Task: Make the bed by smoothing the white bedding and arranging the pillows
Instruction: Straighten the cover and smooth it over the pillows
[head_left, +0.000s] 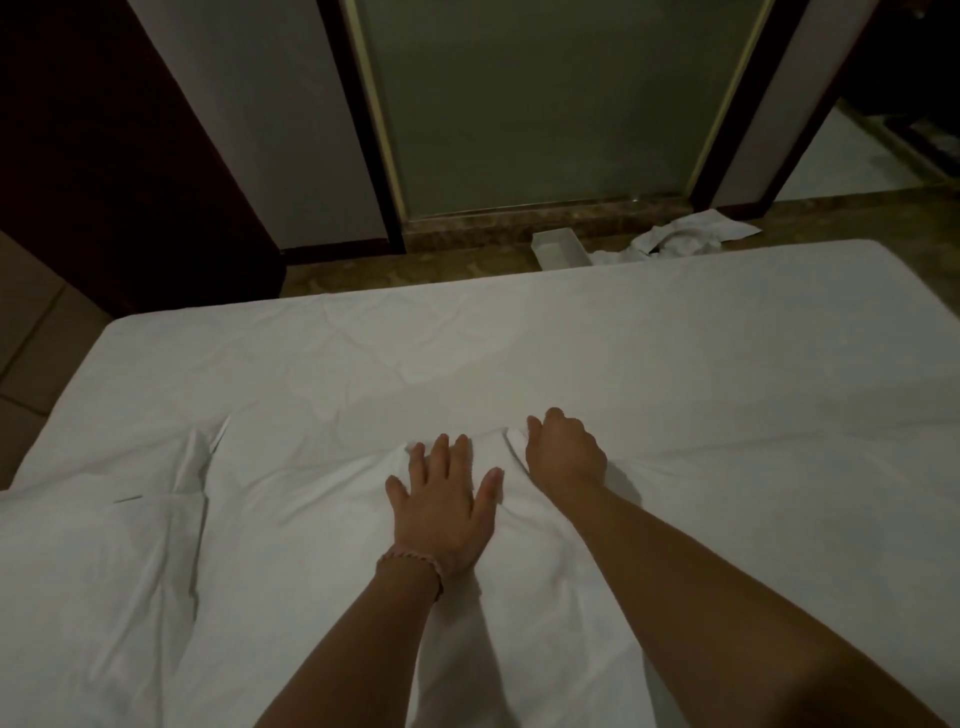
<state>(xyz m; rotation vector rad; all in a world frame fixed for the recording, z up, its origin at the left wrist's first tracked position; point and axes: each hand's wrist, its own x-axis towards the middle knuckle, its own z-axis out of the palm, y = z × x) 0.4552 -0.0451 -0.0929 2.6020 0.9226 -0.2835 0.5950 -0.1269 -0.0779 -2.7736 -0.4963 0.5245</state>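
A white duvet (234, 561) lies rumpled over the near half of the bed, its far edge running across the middle. Beyond it the white fitted sheet (519, 338) lies flat on the mattress. My left hand (441, 504) presses flat on the duvet near that edge, fingers spread, a braided band on the wrist. My right hand (563, 449) sits just to the right with fingers curled, gripping the duvet's edge. No pillow shows in this view.
Past the bed's far side are a patterned floor, a small white box (558, 249) and crumpled white cloth (680, 236) in front of a frosted glass door (540, 104). Dark wooden furniture (104, 156) stands at the far left.
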